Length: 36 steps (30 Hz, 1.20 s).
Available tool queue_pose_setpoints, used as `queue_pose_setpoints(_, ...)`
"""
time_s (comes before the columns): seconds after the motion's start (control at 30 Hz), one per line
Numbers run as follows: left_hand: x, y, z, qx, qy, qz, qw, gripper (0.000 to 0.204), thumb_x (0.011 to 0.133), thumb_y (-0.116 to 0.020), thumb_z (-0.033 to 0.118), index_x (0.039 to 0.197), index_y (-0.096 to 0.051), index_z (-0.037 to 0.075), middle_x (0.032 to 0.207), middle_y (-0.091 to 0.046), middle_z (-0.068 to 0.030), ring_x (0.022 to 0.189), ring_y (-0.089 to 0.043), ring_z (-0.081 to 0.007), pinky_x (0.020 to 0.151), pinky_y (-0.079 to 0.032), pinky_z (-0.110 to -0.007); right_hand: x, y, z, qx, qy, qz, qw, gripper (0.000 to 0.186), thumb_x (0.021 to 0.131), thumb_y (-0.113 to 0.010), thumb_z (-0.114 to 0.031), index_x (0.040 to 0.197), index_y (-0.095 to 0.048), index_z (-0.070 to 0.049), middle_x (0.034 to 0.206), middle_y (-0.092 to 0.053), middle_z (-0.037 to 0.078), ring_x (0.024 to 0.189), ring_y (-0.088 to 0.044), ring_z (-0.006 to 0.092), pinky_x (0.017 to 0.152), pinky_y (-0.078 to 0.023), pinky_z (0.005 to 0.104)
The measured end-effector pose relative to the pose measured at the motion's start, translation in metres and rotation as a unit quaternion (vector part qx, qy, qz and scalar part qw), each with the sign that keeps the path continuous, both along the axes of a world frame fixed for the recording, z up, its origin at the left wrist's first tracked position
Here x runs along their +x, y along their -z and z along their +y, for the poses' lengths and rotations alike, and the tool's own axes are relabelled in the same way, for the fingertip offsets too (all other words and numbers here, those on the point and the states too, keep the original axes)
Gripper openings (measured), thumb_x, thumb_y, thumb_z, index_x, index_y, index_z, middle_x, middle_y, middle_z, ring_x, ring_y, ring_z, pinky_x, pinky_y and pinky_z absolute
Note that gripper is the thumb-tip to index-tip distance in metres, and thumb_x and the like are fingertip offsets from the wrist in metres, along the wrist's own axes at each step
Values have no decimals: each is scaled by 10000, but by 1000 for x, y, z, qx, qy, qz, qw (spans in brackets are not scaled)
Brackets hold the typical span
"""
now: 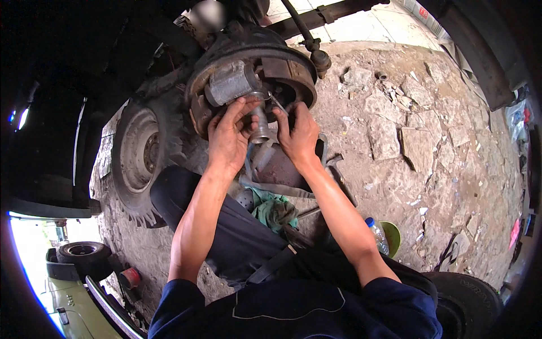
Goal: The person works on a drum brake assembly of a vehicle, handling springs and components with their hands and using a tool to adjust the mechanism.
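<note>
My left hand (228, 133) is closed at the wheel end of a vehicle, its fingertips pinching what looks like a thin metal ring (259, 96). Just right of it, my right hand (299, 133) grips a thin, light metal piece (278, 105) whose far end points up at that ring. Between my hands a bare steel spindle (260, 133) sticks out toward me. A grey metal cylinder (232, 82) sits above my left fingers. Behind them are rusty curved brake shoes (302, 79) on a dark round backing plate. My fingers hide part of the ring.
A large knobby tire (141, 147) stands at left. Below my hands lie a metal-rimmed container (276, 189) and a green rag (274, 210). A plastic bottle (377, 234) and green bowl (390, 240) stand by my right elbow. Broken stone slabs (418, 148) cover the right-hand ground.
</note>
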State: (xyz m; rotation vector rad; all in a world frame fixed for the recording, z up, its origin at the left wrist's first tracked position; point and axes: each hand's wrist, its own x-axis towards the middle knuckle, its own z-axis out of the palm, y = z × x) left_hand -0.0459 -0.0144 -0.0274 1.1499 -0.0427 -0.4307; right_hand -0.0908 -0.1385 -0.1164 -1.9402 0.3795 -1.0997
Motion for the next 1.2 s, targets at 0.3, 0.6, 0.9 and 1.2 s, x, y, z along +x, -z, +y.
queue_pose_setpoints(0.3, -17, -21, 7, 296, 46, -161, 940, 298, 927, -643, 254, 1041, -641, -21, 836, -685, -89, 536, -584, -125, 489, -477, -265, 18, 12, 15, 90, 20, -63, 994, 313, 852, -711, -277, 873, -551, -9, 709, -590, 210, 632, -590, 434, 528, -452, 452)
queue_pose_setpoints(0.6, -24, -29, -7, 503, -184, -680, 501, 227, 784, -757, 135, 1007, -725, 160, 1123, -581, -89, 1070, -518, -251, 905, -406, -400, 22, 6, 10, 138, -70, -85, 984, 332, 844, -724, -249, 855, -530, 20, 746, -580, 251, 688, -571, 464, 576, -451, 452)
queue_pose_setpoints(0.9, 10, -6, -3, 434, -201, -750, 457, 189, 747, -799, 194, 926, -746, 222, 1290, -513, -56, 1211, -430, -309, 990, -345, -445, 20, 0, 5, 123, -79, -94, 985, 353, 841, -735, -278, 863, -549, 22, 738, -580, 237, 674, -572, 440, 574, -454, 434)
queue_pose_setpoints(1.2, 7, -6, -7, 445, -190, -737, 472, 198, 729, -798, 182, 912, -748, 240, 1314, -510, -65, 1220, -434, -328, 996, -345, -459, 23, -1, 3, 111, -65, -124, 984, 328, 837, -735, -247, 862, -557, 27, 754, -581, 217, 683, -573, 411, 582, -452, 432)
